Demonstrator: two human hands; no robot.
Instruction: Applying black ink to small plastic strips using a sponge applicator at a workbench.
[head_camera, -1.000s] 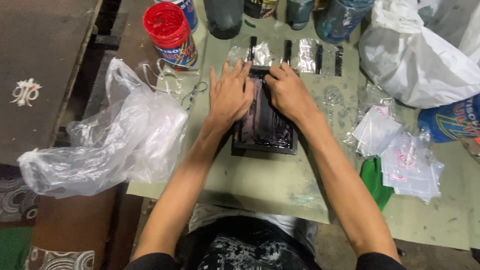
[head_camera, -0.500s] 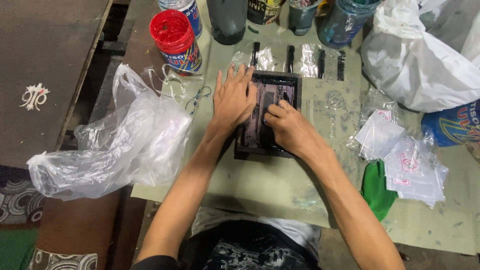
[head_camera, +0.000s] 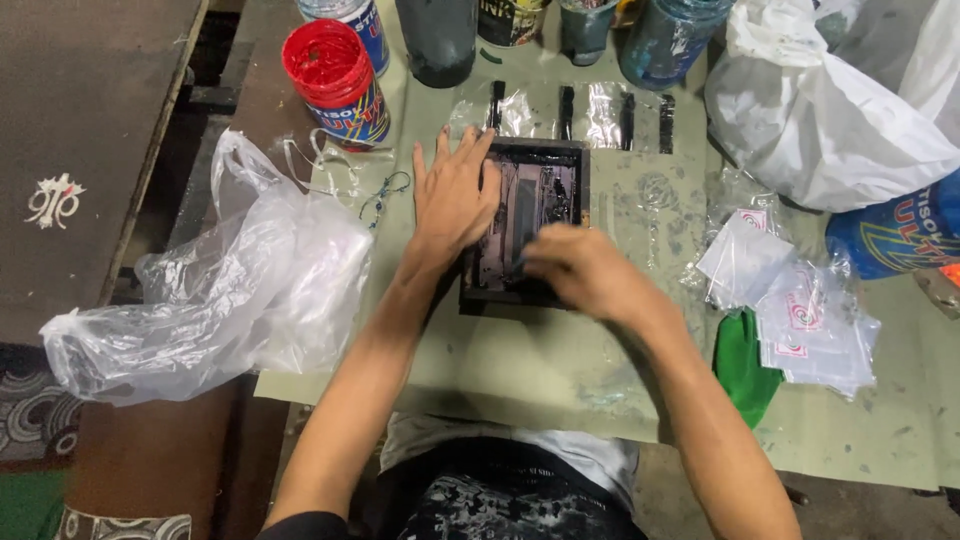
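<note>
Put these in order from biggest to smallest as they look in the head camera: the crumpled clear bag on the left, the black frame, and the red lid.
1. Crumpled clear bag, the largest by far.
2. Black frame, partly hidden under both hands.
3. Red lid, the smallest.

Both hands (head_camera: 455, 200) on black frame (head_camera: 575, 165)

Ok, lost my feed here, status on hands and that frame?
Left hand flat on frame, holding its left edge. Right hand over frame's lower part, grip unclear. Clear bag to the left, printed pouches to the right, neither blocking.
</note>
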